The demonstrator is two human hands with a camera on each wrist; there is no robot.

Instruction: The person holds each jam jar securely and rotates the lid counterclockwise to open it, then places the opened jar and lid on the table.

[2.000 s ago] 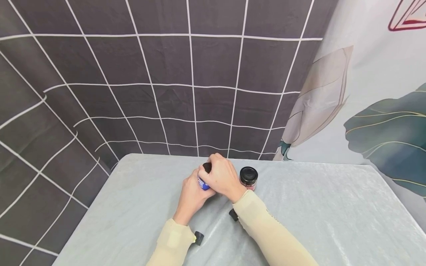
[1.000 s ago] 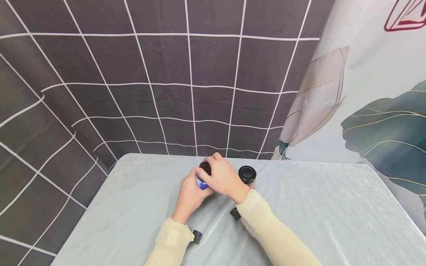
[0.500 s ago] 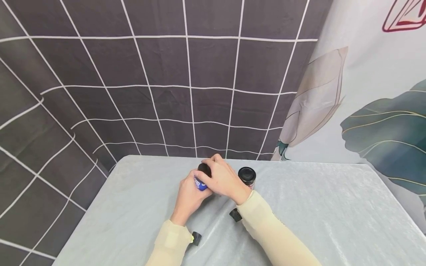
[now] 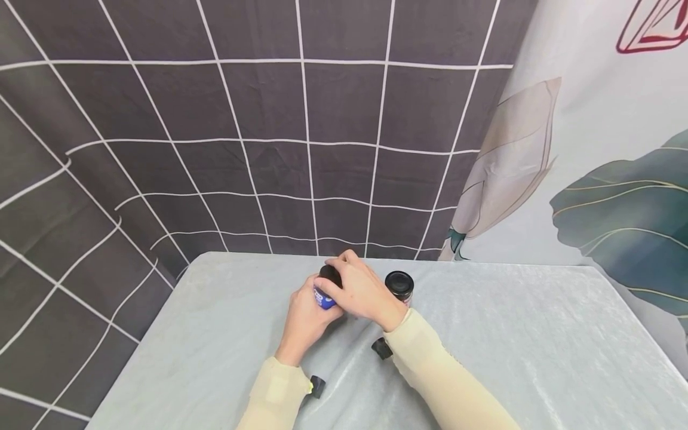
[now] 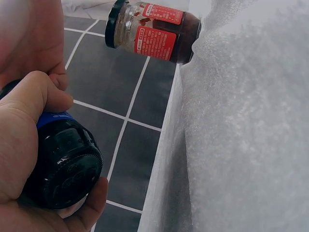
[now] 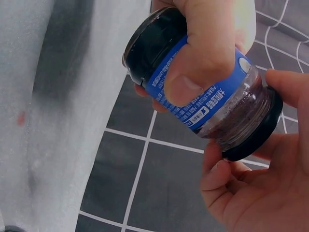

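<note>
My left hand grips the body of a glass jar with a blue label and dark contents. Its thumb presses across the label in the right wrist view. The fingers of my right hand hold the jar's black lid round its rim. The lid sits on the jar. Tilted, the jar is held above the table, with its dark base showing in the left wrist view. Just right of my right hand stands a second jar, upright, with red labels and a black lid; neither hand touches it.
A pale grey cloth covers the table. Behind it and to the left hangs dark fabric with white grid lines. A white, leaf-patterned curtain hangs at the right. Each wrist carries a small black camera.
Both hands stay on the blue-labelled jar. My right thumb has shifted a little, and slightly more of the lid shows. The second jar stays put; the head view has drifted slightly.
</note>
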